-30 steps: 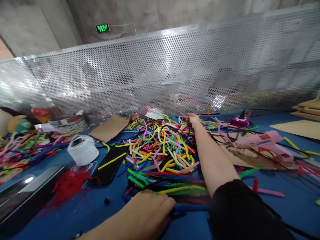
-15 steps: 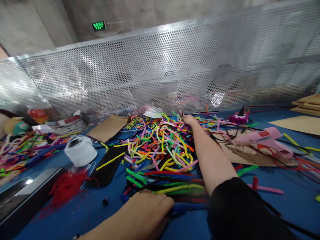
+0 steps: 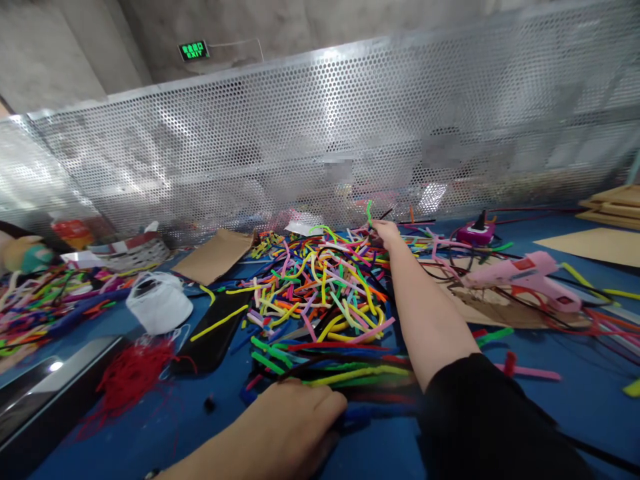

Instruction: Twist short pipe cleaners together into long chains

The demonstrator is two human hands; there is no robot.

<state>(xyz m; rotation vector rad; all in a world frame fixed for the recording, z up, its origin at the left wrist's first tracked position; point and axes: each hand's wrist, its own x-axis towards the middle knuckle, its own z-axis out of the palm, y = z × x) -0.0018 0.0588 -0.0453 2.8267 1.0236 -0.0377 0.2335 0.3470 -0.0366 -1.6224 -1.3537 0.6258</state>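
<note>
At the far side of a loose heap of short, bent pipe cleaners [image 3: 320,280] of many colours, my right hand [image 3: 387,233] is pinched closed. A green pipe cleaner [image 3: 369,211] sticks up from its fingertips. My left hand [image 3: 303,417] lies low in front, beside a row of longer pipe cleaners [image 3: 350,375] in green, yellow, red and blue. Its fingers are curled under and closed; what they hold, if anything, is hidden.
A pink hot glue gun [image 3: 530,277] lies on cardboard at the right. Leftward are a black phone [image 3: 213,333], a white mask [image 3: 159,303], red thread [image 3: 137,373] and a cardboard piece [image 3: 215,255]. A perforated metal screen [image 3: 280,147] borders the blue table's back.
My right hand has shifted slightly right and up at the back of the heap, and a green pipe cleaner now stands up from its fingers. My left hand has stayed in place.
</note>
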